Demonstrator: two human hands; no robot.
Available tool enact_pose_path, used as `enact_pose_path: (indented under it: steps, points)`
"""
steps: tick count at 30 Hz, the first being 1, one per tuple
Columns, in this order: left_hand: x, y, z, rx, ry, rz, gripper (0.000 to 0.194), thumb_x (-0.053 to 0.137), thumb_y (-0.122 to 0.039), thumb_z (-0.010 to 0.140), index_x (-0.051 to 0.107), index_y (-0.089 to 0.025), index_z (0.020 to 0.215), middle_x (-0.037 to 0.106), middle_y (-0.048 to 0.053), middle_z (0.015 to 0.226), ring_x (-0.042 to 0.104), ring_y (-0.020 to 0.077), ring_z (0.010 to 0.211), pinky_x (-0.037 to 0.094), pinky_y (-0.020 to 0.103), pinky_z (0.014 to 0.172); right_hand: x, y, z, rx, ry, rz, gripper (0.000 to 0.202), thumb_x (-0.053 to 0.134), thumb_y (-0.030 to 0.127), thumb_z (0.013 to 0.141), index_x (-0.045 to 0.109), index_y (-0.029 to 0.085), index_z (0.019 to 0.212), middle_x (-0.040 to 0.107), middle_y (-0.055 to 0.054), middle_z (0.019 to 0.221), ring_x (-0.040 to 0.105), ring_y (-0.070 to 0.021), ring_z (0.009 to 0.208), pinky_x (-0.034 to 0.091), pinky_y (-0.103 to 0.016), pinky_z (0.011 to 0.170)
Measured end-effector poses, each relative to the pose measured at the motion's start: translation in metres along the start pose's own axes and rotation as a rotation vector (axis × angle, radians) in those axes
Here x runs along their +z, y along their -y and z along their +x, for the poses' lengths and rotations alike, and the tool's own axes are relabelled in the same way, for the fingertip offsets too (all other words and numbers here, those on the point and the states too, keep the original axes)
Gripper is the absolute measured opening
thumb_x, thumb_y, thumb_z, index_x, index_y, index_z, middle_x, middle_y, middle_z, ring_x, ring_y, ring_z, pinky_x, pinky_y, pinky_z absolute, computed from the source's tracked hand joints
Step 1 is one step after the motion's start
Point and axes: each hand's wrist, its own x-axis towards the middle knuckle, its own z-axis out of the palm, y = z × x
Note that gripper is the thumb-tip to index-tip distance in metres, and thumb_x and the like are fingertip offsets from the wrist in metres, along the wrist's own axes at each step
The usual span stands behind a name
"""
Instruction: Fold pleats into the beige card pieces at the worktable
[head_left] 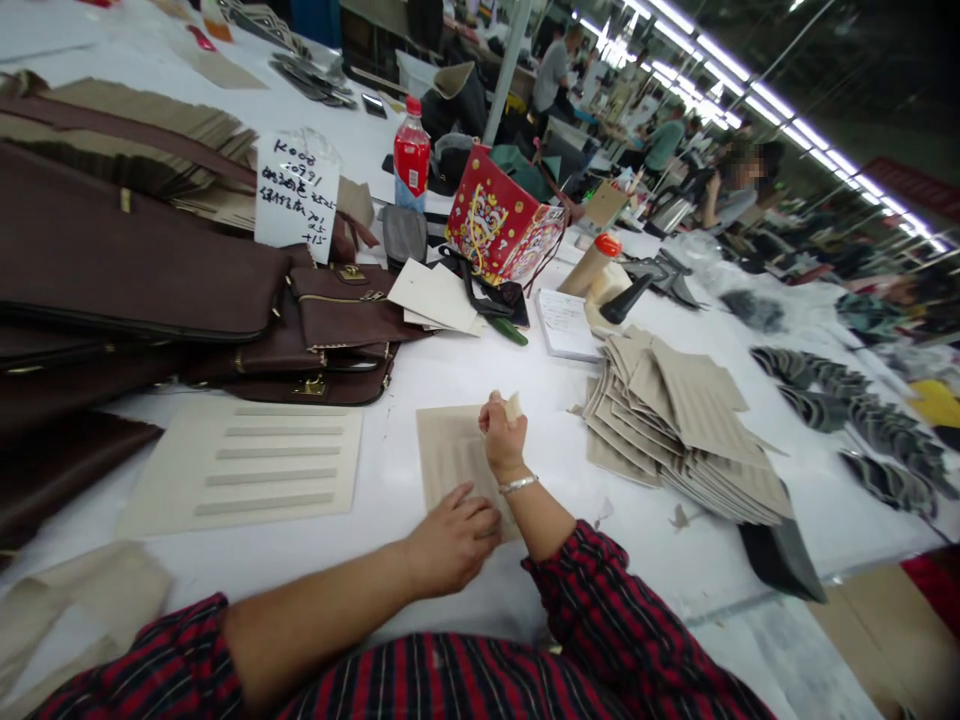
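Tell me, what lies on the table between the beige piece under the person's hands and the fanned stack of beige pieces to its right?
In the head view, only bare white table separates the beige piece from the fanned stack.

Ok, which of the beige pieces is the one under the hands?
The single flat beige piece in front of the person, pinned by the left hand, not the fanned stack to its right.

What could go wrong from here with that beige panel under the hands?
1. Left hand pins only the near edge of the beige panel; rubbing by the right hand could skew it.
2. The small pale piece in the right hand may slip.
3. The fanned panel stack sits close; an elbow might topple it.
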Motion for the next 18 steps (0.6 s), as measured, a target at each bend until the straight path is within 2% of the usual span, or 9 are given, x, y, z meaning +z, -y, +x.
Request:
enact_pose_path:
  steps: [2, 8, 10, 13, 15, 18]
  points:
    - [0.0, 0.0, 0.001, -0.016, 0.005, 0.0, 0.029, 0.048, -0.029, 0.085, 0.054, -0.022, 0.112, 0.054, 0.004, 0.113, 0.043, 0.0221, 0.109, 0.016, 0.047, 0.108, -0.002, -0.001, -0.005, 0.021, 0.012, 0.043, 0.046, 0.046, 0.045, 0.084, 0.041, 0.018, 0.047, 0.035, 0.004, 0.045, 0.033, -0.0077, 0.044, 0.028, -0.025, 0.046]
    - [-0.004, -0.001, 0.002, -0.038, 0.012, -0.023, 0.029, 0.052, -0.033, 0.082, 0.057, -0.024, 0.109, 0.054, 0.004, 0.112, 0.045, 0.0214, 0.109, 0.019, 0.045, 0.108, -0.061, 0.004, -0.093, 0.167, -0.006, 0.013, 0.048, 0.041, 0.048, 0.087, 0.038, 0.018, 0.049, 0.034, 0.005, 0.045, 0.032, -0.0078, 0.044, 0.029, -0.026, 0.048]
    - [-0.008, 0.001, -0.001, -0.05, -0.002, -0.053, 0.03, 0.051, -0.034, 0.083, 0.055, -0.025, 0.112, 0.054, 0.004, 0.114, 0.045, 0.02, 0.111, 0.019, 0.044, 0.108, -0.07, 0.008, -0.105, 0.202, -0.037, 0.046, 0.048, 0.039, 0.047, 0.088, 0.037, 0.018, 0.05, 0.035, 0.004, 0.045, 0.034, -0.0082, 0.044, 0.029, -0.026, 0.047]
    - [-0.014, 0.009, -0.013, -0.16, -0.069, -0.01, 0.035, 0.048, -0.036, 0.086, 0.052, -0.022, 0.118, 0.051, 0.006, 0.125, 0.039, 0.0222, 0.12, 0.017, 0.045, 0.109, -0.055, 0.012, -0.086, 0.143, -0.104, 0.179, 0.047, 0.036, 0.044, 0.09, 0.036, 0.019, 0.05, 0.035, 0.004, 0.045, 0.034, -0.0086, 0.044, 0.03, -0.026, 0.048]
    - [-0.014, 0.017, -0.02, -0.239, -0.086, 0.054, 0.043, 0.05, -0.043, 0.084, 0.05, -0.021, 0.122, 0.047, 0.007, 0.131, 0.034, 0.0255, 0.126, 0.016, 0.047, 0.108, -0.03, 0.012, -0.058, 0.062, -0.112, 0.232, 0.046, 0.038, 0.043, 0.089, 0.037, 0.019, 0.05, 0.034, 0.005, 0.044, 0.033, -0.0086, 0.044, 0.028, -0.026, 0.047]
    - [-0.009, 0.027, -0.029, -0.268, -0.074, 0.114, 0.055, 0.05, -0.056, 0.081, 0.049, -0.023, 0.124, 0.044, 0.005, 0.136, 0.031, 0.0268, 0.129, 0.017, 0.046, 0.108, 0.007, 0.007, -0.017, 0.009, -0.078, 0.187, 0.043, 0.044, 0.042, 0.085, 0.04, 0.019, 0.05, 0.035, 0.005, 0.045, 0.032, -0.0084, 0.043, 0.026, -0.026, 0.045]
